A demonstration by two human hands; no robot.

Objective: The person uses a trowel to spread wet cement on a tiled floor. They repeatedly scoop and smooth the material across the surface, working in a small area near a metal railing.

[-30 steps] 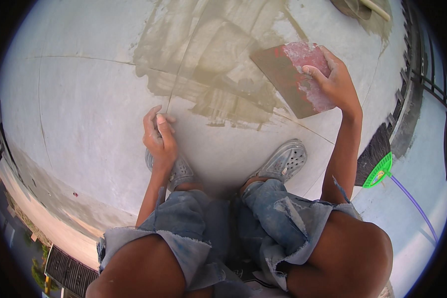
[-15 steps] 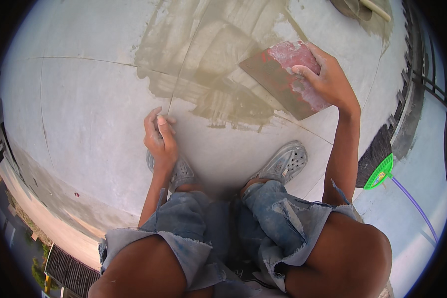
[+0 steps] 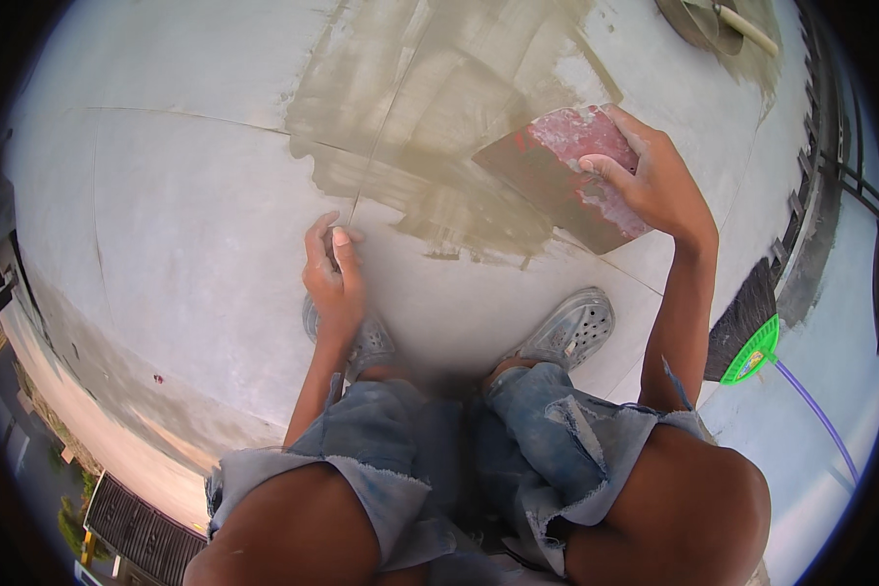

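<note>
My right hand grips a flat, roughly rectangular red scraper by its right side, thumb on the upper face. Grey-brown paste coats the lower left half of the scraper. Its blade lies over the right border of a wet smeared patch on the pale grey panelled surface. Left of centre, just below the patch, my left hand hovers near my left shoe. Its fingers are loosely curled with a gap from the thumb, and I see nothing held there.
A shallow pan with a pale-handled tool stands at the far right. A broom with a green head and purple handle lies at right. Two grey clogs are on the surface. Dark railings run along the right edge.
The view has shifted a little, so the patch and pan appear farther right and lower. My left hand's fingers have drawn slightly closer together. My right hand keeps its grip on the scraper.
</note>
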